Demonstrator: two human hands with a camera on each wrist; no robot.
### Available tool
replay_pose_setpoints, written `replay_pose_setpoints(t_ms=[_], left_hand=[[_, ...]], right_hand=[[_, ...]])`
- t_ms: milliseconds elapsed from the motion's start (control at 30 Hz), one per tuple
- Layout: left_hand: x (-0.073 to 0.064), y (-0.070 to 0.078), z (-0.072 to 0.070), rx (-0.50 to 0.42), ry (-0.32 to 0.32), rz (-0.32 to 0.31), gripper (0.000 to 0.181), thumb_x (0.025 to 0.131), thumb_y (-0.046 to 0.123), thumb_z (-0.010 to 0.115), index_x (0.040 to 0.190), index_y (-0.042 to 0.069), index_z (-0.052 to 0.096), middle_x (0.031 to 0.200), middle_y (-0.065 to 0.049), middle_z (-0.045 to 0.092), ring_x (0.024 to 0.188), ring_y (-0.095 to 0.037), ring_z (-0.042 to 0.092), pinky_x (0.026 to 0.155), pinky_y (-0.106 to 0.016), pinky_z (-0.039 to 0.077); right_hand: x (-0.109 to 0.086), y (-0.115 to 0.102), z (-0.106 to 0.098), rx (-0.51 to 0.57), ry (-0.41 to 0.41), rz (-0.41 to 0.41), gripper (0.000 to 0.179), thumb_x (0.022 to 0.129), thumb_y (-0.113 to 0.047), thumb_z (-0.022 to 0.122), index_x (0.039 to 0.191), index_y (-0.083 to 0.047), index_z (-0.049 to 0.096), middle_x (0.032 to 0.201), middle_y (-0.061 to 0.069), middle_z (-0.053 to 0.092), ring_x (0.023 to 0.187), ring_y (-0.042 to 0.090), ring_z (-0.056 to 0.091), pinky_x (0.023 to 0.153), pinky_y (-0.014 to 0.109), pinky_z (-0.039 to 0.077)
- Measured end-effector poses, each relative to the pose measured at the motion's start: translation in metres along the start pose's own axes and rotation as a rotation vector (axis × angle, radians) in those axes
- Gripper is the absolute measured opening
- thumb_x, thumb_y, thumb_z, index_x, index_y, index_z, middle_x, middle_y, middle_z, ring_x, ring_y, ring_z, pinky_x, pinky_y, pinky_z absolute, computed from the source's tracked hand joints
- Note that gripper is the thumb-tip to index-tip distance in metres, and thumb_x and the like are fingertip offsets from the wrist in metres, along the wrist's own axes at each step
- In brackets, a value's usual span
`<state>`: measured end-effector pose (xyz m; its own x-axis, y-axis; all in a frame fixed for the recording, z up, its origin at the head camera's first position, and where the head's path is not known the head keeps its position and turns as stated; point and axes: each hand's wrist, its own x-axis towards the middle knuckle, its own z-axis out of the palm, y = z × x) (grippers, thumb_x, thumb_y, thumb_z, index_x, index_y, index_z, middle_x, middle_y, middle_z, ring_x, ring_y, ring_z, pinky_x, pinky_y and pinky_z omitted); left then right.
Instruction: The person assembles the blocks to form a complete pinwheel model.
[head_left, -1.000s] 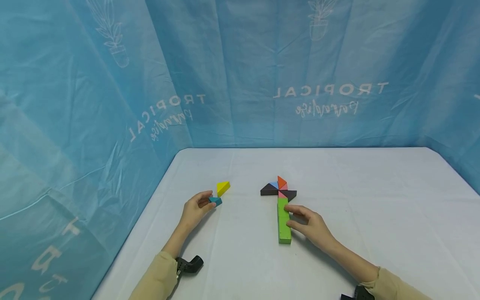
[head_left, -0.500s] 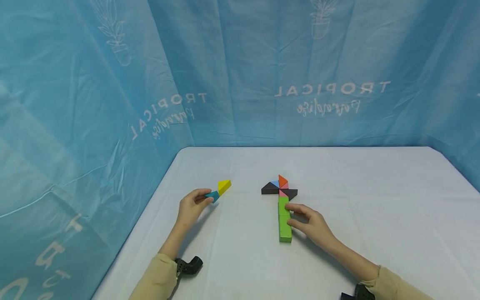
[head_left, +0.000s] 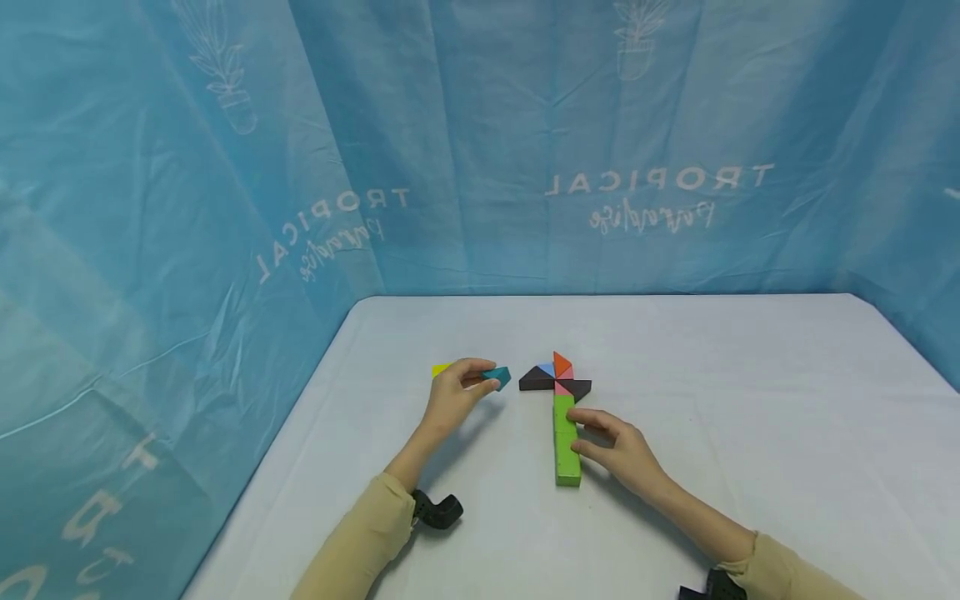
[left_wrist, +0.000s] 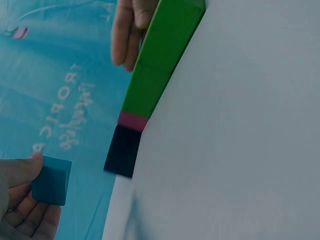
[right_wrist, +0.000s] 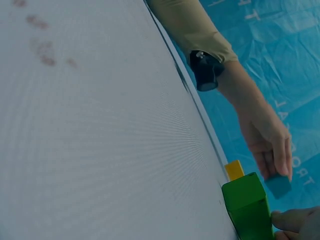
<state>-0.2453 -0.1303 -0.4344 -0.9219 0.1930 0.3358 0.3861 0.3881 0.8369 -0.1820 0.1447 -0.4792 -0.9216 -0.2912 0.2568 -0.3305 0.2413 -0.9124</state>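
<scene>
My left hand [head_left: 452,396] pinches a small teal triangular block [head_left: 498,377] between thumb and fingertips, held above the table a little left of a joined figure of blocks. The figure has two black triangles, one of them a black triangle [head_left: 537,380] on the left, plus pink, light blue and an orange triangle [head_left: 562,365] around one centre. Below them runs a stem of green blocks [head_left: 566,454]. My right hand [head_left: 626,454] lies along the stem's right side, its fingertips touching the green. In the left wrist view the teal block [left_wrist: 51,181] shows clear of the table.
A yellow triangular block [head_left: 439,368] lies on the white table [head_left: 750,400], partly hidden behind my left hand. A blue printed curtain [head_left: 480,150] hangs at the back and on both sides. Each wrist wears a black camera, such as the left wrist camera [head_left: 438,510].
My left hand has lifted the teal block away from the yellow one and carried it right, toward the figure. My right hand stays at the green blocks.
</scene>
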Motion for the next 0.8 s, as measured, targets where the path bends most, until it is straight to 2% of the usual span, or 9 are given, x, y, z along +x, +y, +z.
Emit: replay_pose_setpoints(t_ms=[167,300,433,600,700,800], left_hand=[[0.005,0.000,0.023,0.012,-0.092,0.009,0.028,0.084,0.014,0.071,0.110,0.003,0.066,0.107,-0.006,0.062,0.097,-0.019,0.063,0.082,-0.023,0.052],[0.001,-0.006,0.029,0.080,-0.169,0.035,0.027,0.084,0.013,0.072,0.108,0.004,0.067,0.105,-0.006,0.062,0.097,-0.018,0.063,0.083,-0.020,0.050],[-0.004,-0.015,0.026,0.118,-0.212,0.058,0.028,0.083,0.012,0.072,0.108,0.002,0.066,0.105,-0.007,0.063,0.094,-0.017,0.063,0.083,-0.020,0.050],[-0.010,-0.023,0.016,0.104,-0.269,0.063,0.027,0.084,0.008,0.072,0.109,0.001,0.066,0.104,-0.007,0.063,0.092,-0.017,0.064,0.081,-0.021,0.052],[-0.011,-0.026,0.010,0.093,-0.303,0.077,0.025,0.085,0.007,0.071,0.109,0.001,0.066,0.105,-0.006,0.063,0.095,-0.016,0.063,0.083,-0.021,0.051],[-0.010,-0.028,0.006,0.083,-0.335,0.118,0.024,0.086,0.005,0.069,0.110,0.001,0.067,0.111,-0.007,0.064,0.103,-0.019,0.061,0.088,-0.023,0.049]], right_hand=[[0.000,0.000,0.000,-0.005,0.001,0.010,0.045,0.084,-0.019,0.073,0.125,-0.008,0.060,0.124,0.003,0.060,0.117,0.022,0.054,0.098,0.033,0.043],[0.000,0.001,-0.001,-0.013,0.004,0.017,0.045,0.084,-0.020,0.073,0.125,-0.008,0.060,0.124,0.002,0.060,0.117,0.021,0.054,0.098,0.032,0.043],[0.001,0.000,-0.002,-0.021,0.012,0.015,0.044,0.083,-0.018,0.074,0.124,-0.009,0.061,0.123,0.002,0.061,0.116,0.021,0.054,0.098,0.032,0.043],[0.000,-0.002,-0.001,-0.014,0.009,0.018,0.044,0.083,-0.018,0.074,0.124,-0.009,0.060,0.123,0.001,0.061,0.116,0.020,0.055,0.098,0.034,0.043],[0.000,-0.003,-0.001,-0.008,0.003,0.025,0.044,0.083,-0.019,0.074,0.125,-0.009,0.060,0.124,0.001,0.060,0.116,0.020,0.055,0.098,0.035,0.043],[0.000,-0.003,0.000,-0.005,0.003,0.026,0.044,0.083,-0.019,0.074,0.125,-0.009,0.060,0.124,0.002,0.060,0.116,0.021,0.055,0.098,0.036,0.043]])
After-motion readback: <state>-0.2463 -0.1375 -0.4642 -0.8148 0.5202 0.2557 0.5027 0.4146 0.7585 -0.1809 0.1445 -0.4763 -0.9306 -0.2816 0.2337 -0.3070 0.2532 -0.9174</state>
